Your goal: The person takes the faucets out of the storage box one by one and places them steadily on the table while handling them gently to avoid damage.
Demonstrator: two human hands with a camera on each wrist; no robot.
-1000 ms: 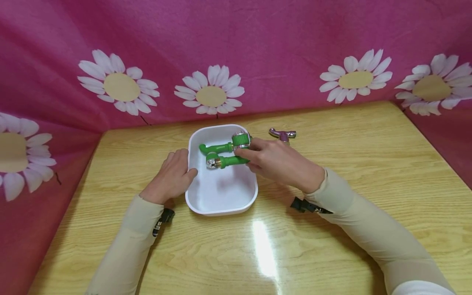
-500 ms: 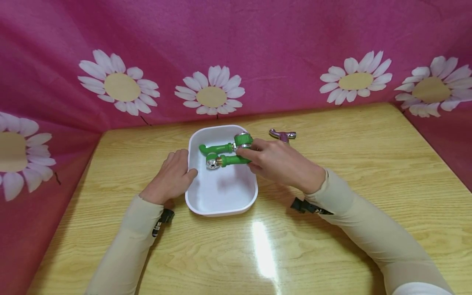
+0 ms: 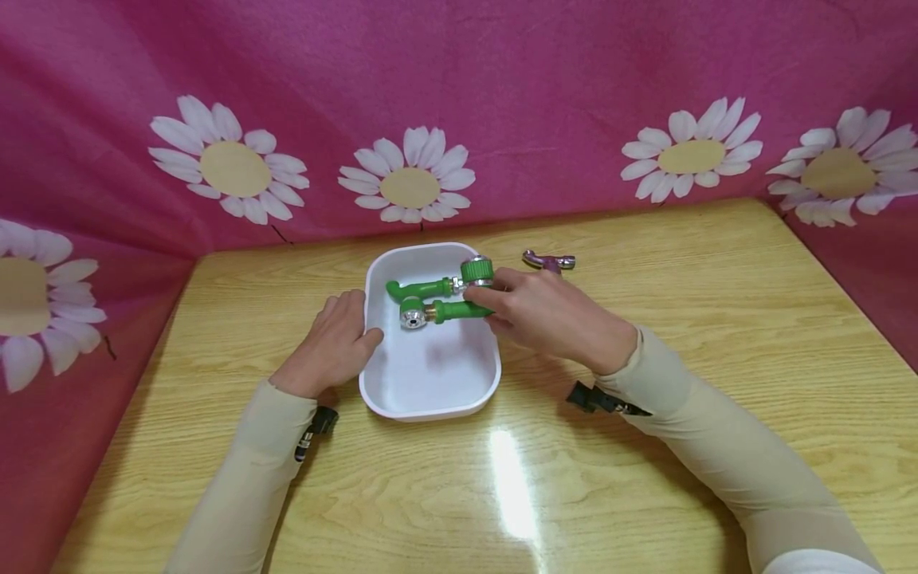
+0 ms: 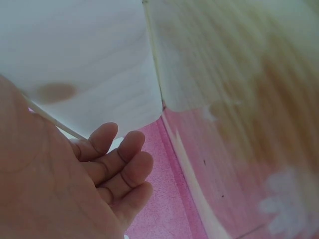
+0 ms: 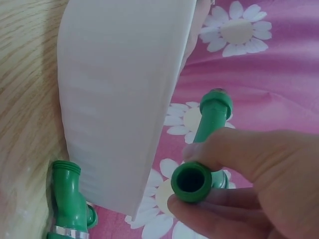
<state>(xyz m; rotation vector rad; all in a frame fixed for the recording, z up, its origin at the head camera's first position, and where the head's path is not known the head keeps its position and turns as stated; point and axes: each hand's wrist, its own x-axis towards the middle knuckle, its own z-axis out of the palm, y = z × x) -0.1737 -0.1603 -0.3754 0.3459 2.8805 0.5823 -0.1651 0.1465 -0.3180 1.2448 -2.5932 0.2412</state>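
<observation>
My left hand grips the left rim of a white plastic tub, thumb over the edge and fingers outside; those fingers curl by its wall in the left wrist view. Above the tub's right side, my right hand pinches a green tap by its pipe. Its open round end points at the right wrist camera, with a collared end farther off. In the head view the pipe overlaps a green-and-silver tap head. Just behind lie a second green tap pipe and a ribbed green knob. My right fingertips are partly hidden.
A purple and chrome tap lies on the wooden table behind my right hand. In the right wrist view, a green threaded tap is beside the tub's outer wall. A pink cloth with white flowers hangs along the table's back and sides.
The pinched green tap has slid slightly right with my right hand, and the ribbed knob has shifted right too. My left hand and the tub stay put.
</observation>
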